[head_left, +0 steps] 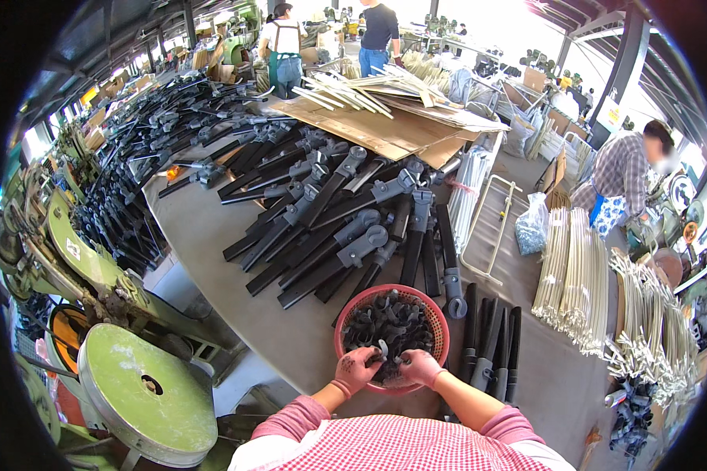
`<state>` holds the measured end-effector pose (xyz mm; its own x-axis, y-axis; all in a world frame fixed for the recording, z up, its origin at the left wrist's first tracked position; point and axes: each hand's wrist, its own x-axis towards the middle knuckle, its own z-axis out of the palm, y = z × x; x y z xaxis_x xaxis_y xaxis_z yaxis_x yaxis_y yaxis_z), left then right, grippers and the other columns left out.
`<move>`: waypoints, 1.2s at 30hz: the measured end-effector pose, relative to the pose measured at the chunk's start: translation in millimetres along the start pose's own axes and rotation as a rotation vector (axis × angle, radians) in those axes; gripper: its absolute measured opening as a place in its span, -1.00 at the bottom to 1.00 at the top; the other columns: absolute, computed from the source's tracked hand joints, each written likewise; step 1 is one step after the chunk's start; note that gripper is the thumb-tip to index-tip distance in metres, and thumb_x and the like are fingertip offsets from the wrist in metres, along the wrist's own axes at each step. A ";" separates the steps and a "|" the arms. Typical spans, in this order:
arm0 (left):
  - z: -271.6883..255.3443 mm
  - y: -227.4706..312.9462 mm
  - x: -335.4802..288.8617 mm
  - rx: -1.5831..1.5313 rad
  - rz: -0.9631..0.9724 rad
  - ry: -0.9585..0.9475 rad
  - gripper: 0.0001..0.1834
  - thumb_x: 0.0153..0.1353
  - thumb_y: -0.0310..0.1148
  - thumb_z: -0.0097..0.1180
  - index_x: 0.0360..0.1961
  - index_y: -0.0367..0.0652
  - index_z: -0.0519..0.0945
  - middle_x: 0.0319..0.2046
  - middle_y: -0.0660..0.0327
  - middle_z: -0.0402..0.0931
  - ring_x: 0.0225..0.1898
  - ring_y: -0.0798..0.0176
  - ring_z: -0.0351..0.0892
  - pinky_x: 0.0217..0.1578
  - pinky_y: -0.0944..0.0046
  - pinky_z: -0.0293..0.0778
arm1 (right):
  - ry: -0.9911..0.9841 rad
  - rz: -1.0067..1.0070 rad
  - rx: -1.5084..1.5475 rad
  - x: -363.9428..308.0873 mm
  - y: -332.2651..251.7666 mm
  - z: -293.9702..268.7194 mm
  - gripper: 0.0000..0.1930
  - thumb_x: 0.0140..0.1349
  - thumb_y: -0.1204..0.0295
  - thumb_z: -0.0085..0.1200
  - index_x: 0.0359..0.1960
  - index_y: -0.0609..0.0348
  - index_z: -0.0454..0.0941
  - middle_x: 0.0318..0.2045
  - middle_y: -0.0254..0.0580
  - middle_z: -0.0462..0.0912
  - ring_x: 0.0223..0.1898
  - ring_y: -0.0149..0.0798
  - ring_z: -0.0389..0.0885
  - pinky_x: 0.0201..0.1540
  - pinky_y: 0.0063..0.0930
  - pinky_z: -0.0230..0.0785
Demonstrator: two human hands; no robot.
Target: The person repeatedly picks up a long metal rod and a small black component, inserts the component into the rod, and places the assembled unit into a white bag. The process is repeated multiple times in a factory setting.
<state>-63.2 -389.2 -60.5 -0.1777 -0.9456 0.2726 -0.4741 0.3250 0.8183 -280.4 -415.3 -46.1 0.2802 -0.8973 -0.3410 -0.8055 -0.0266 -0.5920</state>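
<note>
Before me: one broad grey surface [190, 235]. At my left: one pale-green metal machine [78, 239]. Overhead: dark metal-beamed roof [126, 31]. Far right: one dark upright post [622, 59]. White daylight [518, 31] behind.

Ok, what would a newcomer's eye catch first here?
Probably the red basket of dark parts at lower centre, with the left hand and right hand over its near side. Then the black tubes with grey fittings heaped on the table beyond, and the round green disc at lower left.

Green machine [126, 361] at left; flattened cardboard [369, 129] under pale sticks [353, 93]; clear plastic bag [532, 224] beside bundled cream rods [571, 279].
</note>
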 end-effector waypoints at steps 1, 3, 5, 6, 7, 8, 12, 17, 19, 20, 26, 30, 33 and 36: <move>2.5 -0.4 0.7 -0.071 -0.063 -0.021 -0.73 0.09 -0.31 0.37 -0.25 -0.22 0.64 -0.34 0.12 0.64 -0.33 0.21 0.66 -0.25 0.25 0.56 | 0.041 0.027 0.195 -2.2 4.6 -0.8 -0.77 0.15 0.37 0.15 -0.26 0.29 0.65 -0.31 0.07 0.71 -0.24 -0.03 0.72 -0.11 -0.24 0.53; 9.6 0.8 0.4 -0.251 -0.208 -0.044 -0.73 0.19 -0.27 0.32 -0.24 -0.26 0.62 -0.38 0.25 0.61 -0.39 0.38 0.58 -0.30 0.35 0.52 | -0.046 0.171 0.933 -6.7 8.4 -0.5 -0.83 0.22 0.49 0.14 -0.19 0.30 0.59 -0.32 -0.11 0.69 -0.32 -0.19 0.70 -0.18 -0.36 0.55; 16.4 2.7 1.9 -0.469 -0.417 -0.139 -0.78 0.31 -0.28 0.21 -0.21 -0.25 0.61 -0.40 0.37 0.56 -0.40 0.49 0.49 -0.35 0.42 0.46 | -0.084 0.201 1.303 -13.6 5.8 -2.1 -0.86 0.30 0.50 0.16 -0.14 0.23 0.54 -0.28 -0.21 0.65 -0.28 -0.29 0.67 -0.19 -0.42 0.59; 22.5 6.9 -0.4 -0.907 -0.497 -0.108 -0.84 0.39 -0.32 0.11 -0.19 -0.20 0.60 -0.39 0.42 0.53 -0.41 0.52 0.46 -0.38 0.47 0.44 | -0.078 0.217 1.369 -18.2 2.7 -4.0 -0.86 0.31 0.49 0.15 -0.14 0.22 0.54 -0.27 -0.21 0.65 -0.27 -0.29 0.67 -0.18 -0.41 0.60; 26.5 10.3 0.0 -0.969 -0.549 -0.104 -0.85 0.41 -0.35 0.06 -0.14 -0.18 0.60 -0.32 0.40 0.56 -0.37 0.53 0.49 -0.35 0.48 0.46 | -0.076 0.226 1.453 -23.8 -1.3 -6.7 -0.87 0.32 0.49 0.15 -0.14 0.21 0.54 -0.26 -0.22 0.66 -0.26 -0.29 0.67 -0.17 -0.40 0.60; 30.7 15.4 -1.4 -0.996 -0.496 -0.108 -0.83 0.41 -0.36 0.06 -0.10 -0.20 0.60 -0.28 0.39 0.58 -0.34 0.52 0.52 -0.31 0.47 0.49 | -0.090 0.181 1.538 -29.6 -6.5 -8.6 -0.88 0.34 0.49 0.13 -0.13 0.20 0.55 -0.24 -0.22 0.66 -0.25 -0.28 0.67 -0.14 -0.40 0.61; 39.3 43.9 -1.6 -1.011 -0.427 -0.119 -0.76 0.39 -0.38 0.10 0.01 -0.23 0.59 -0.19 0.34 0.61 -0.21 0.47 0.58 -0.19 0.42 0.55 | -0.039 0.039 1.667 -49.9 -24.2 -21.4 -0.84 0.33 0.55 0.10 -0.09 0.31 0.54 -0.21 -0.19 0.66 -0.18 -0.27 0.67 -0.07 -0.39 0.61; 28.8 85.9 8.7 -0.940 -0.405 -0.083 -0.79 0.34 -0.37 0.17 -0.07 -0.23 0.65 -0.28 0.35 0.63 -0.29 0.48 0.59 -0.25 0.45 0.53 | 0.028 0.075 1.552 -67.9 -33.5 -41.3 -0.84 0.37 0.47 0.09 -0.10 0.27 0.56 -0.21 -0.21 0.65 -0.22 -0.29 0.67 -0.10 -0.36 0.65; 22.0 100.7 12.3 -0.890 -0.392 -0.059 -0.79 0.33 -0.34 0.20 -0.08 -0.20 0.66 -0.32 0.37 0.63 -0.37 0.51 0.55 -0.34 0.47 0.50 | 0.044 0.015 1.556 -74.1 -37.1 -48.2 -0.85 0.38 0.49 0.06 -0.09 0.28 0.56 -0.18 -0.20 0.66 -0.21 -0.29 0.67 -0.10 -0.36 0.65; 18.0 106.7 13.2 -0.844 -0.351 -0.051 -0.78 0.32 -0.33 0.21 -0.08 -0.20 0.66 -0.33 0.37 0.63 -0.37 0.51 0.55 -0.35 0.47 0.49 | 0.045 -0.021 1.569 -76.9 -38.9 -51.5 -0.85 0.38 0.50 0.04 -0.09 0.28 0.56 -0.17 -0.18 0.66 -0.20 -0.29 0.67 -0.10 -0.37 0.64; 6.8 135.3 14.3 -0.641 -0.235 0.049 -0.83 0.27 -0.45 0.22 -0.13 -0.24 0.65 -0.36 0.41 0.60 -0.39 0.57 0.50 -0.39 0.51 0.42 | -0.024 -0.087 1.675 -81.7 -54.2 -63.7 -0.74 0.47 0.29 -0.09 -0.06 0.20 0.54 -0.21 -0.25 0.64 -0.22 -0.37 0.63 -0.18 -0.42 0.59; 3.7 152.1 7.1 -0.743 -0.187 0.099 -0.81 0.33 -0.38 0.21 -0.09 -0.19 0.65 -0.34 0.40 0.62 -0.42 0.57 0.49 -0.42 0.49 0.43 | -0.045 -0.134 1.597 -90.1 -63.3 -68.2 -0.73 0.48 0.24 -0.10 -0.09 0.13 0.58 -0.33 -0.38 0.64 -0.36 -0.44 0.60 -0.47 -0.63 0.42; -8.9 165.5 -6.1 -0.800 -0.188 0.084 -0.74 0.35 -0.30 0.19 -0.03 -0.22 0.62 -0.28 0.31 0.64 -0.32 0.47 0.61 -0.29 0.45 0.55 | -0.261 -0.151 1.535 -114.6 -65.1 -78.2 -0.75 0.48 0.22 -0.08 -0.21 0.09 0.56 -0.46 -0.45 0.54 -0.51 -0.51 0.45 -0.54 -0.68 0.24; -24.6 181.2 -20.0 -0.961 -0.149 -0.187 -0.73 0.36 -0.31 0.17 -0.02 -0.24 0.60 -0.27 0.29 0.64 -0.25 0.42 0.63 -0.18 0.41 0.58 | -0.238 -0.324 1.176 -144.3 -68.5 -88.0 -0.73 0.46 0.14 -0.03 -0.24 0.06 0.53 -0.51 -0.46 0.45 -0.58 -0.53 0.34 -0.59 -0.69 0.12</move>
<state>-124.3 -311.8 94.9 -0.3458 -0.9310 0.1169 0.3842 -0.0268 0.9229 -311.7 -322.7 107.9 0.5657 -0.8174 -0.1085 0.2403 0.2892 -0.9266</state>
